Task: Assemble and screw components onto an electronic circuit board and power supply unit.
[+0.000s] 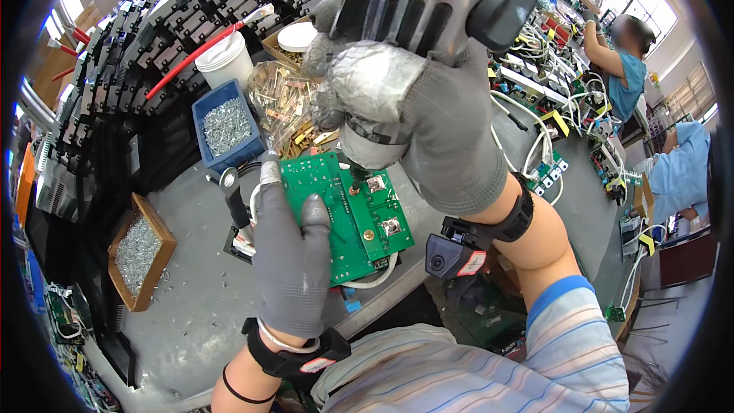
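Note:
My right hand (pixel 466 130), in a grey glove, is closed round a power screwdriver (pixel 417 19) held nose down. Silver tape covers the part near its nose. The dark bit reaches the green circuit board (pixel 348 248), at a brass-coloured spot beside a square silver pad. My left hand (pixel 290 264), gloved too, lies on the board's left side with fingers stretched out and thumb apart, pressing on it. A white cable (pixel 380 275) comes out from under the board's near edge. A black-handled tool (pixel 232 191) with a round metal end rests left of my fingers.
Behind the board stand a blue bin (pixel 227 124) of screws, a bag of brass-coloured parts (pixel 284 99) and a white tub (pixel 224 60). A wooden tray (pixel 139 252) of screws sits left. Black housings (pixel 222 4) are stacked behind. A co-worker (pixel 627 69) is at the right.

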`<state>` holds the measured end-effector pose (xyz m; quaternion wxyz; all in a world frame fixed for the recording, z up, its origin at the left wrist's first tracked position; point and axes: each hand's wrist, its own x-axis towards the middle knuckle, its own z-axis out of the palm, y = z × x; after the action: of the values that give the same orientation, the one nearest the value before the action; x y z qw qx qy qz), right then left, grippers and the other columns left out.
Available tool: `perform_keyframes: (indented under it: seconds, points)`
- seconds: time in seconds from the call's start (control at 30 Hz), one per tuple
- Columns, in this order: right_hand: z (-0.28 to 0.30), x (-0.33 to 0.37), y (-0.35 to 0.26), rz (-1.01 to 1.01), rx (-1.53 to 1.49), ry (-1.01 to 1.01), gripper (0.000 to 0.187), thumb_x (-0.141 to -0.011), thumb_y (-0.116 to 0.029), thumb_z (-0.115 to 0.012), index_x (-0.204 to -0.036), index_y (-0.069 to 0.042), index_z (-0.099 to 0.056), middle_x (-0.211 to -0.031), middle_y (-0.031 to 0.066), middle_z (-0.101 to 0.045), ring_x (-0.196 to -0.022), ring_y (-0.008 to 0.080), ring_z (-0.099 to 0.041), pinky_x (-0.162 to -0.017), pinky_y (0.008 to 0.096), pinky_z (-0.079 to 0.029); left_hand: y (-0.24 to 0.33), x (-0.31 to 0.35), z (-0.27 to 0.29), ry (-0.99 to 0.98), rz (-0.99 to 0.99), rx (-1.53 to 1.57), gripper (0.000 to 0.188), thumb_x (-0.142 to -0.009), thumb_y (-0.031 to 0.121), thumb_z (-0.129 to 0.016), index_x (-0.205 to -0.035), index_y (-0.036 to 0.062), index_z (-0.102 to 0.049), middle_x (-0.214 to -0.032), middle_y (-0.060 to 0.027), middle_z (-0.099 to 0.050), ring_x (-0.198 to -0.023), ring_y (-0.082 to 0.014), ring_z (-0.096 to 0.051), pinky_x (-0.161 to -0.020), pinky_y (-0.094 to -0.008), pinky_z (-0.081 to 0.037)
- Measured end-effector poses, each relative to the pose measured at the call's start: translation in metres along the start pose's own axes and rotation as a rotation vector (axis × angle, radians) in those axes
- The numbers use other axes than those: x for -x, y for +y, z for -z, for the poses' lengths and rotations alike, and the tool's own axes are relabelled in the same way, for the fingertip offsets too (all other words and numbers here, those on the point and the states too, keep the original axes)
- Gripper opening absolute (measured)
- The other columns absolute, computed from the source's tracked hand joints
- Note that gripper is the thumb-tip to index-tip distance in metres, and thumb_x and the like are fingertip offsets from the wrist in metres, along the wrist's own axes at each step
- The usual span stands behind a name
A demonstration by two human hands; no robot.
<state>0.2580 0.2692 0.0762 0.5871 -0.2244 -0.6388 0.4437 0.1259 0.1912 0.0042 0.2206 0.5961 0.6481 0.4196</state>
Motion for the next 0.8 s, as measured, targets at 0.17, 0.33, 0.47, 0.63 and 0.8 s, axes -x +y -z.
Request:
perform_keyframes:
  seconds: [0.17, 0.33, 0.47, 0.63, 0.8]
  points:
    - [-0.001, 0.002, 0.001, -0.013, 0.012, 0.003, 0.008, -0.077, -0.011, -0.07, -0.081, -0.007, -0.065, -0.081, 0.0003, -0.066, -0.065, 0.0098, -0.062, -0.06, 0.0255, -0.049, -0.007, 0.005, -0.01, 0.001, 0.07, 0.076, 0.055, -0.093, 0.01, -0.05, -0.14, -0.0077, -0.029, -0.114, -0.026, -0.056, -0.097, -0.0354, -0.058, -0.085, -0.0403, -0.046]
    - [-0.002, 0.003, 0.0, -0.022, 0.027, 0.001, 0.009, -0.078, -0.012, -0.069, -0.083, -0.007, -0.064, -0.082, 0.001, -0.065, -0.066, 0.01, -0.062, -0.06, 0.0257, -0.049, -0.008, 0.005, -0.013, 0.003, 0.079, 0.072, 0.054, -0.093, 0.009, -0.05, -0.139, -0.0095, -0.029, -0.116, -0.0266, -0.054, -0.097, -0.0354, -0.058, -0.084, -0.0406, -0.046]
    - [-0.002, 0.003, 0.0, -0.023, 0.032, 0.0, 0.01, -0.078, -0.012, -0.069, -0.085, -0.006, -0.064, -0.083, 0.0016, -0.065, -0.066, 0.0101, -0.061, -0.06, 0.0258, -0.049, -0.008, 0.006, -0.012, -0.059, 0.154, 0.141, 0.053, -0.097, 0.01, -0.046, -0.145, 0.0006, -0.026, -0.121, -0.0202, -0.053, -0.102, -0.0218, -0.06, -0.084, -0.0318, -0.053]
    - [-0.001, 0.004, 0.002, -0.02, 0.03, 0.013, 0.012, -0.079, -0.012, -0.068, -0.087, -0.005, -0.063, -0.083, 0.0024, -0.065, -0.066, 0.0102, -0.061, -0.06, 0.026, -0.049, -0.01, 0.004, -0.017, 0.028, 0.008, 0.013, 0.052, -0.094, 0.008, -0.048, -0.14, -0.0075, -0.028, -0.119, -0.0238, -0.052, -0.1, -0.0294, -0.058, -0.085, -0.0363, -0.049]
    - [-0.001, 0.004, 0.001, -0.019, 0.031, 0.013, 0.014, -0.079, -0.013, -0.068, -0.089, -0.005, -0.063, -0.084, 0.0031, -0.065, -0.066, 0.0104, -0.061, -0.06, 0.0261, -0.049, -0.009, 0.004, -0.015, -0.02, 0.029, 0.036, 0.053, -0.097, 0.01, -0.044, -0.144, -0.0067, -0.024, -0.133, -0.024, -0.045, -0.108, -0.0236, -0.057, -0.088, -0.0322, -0.052]
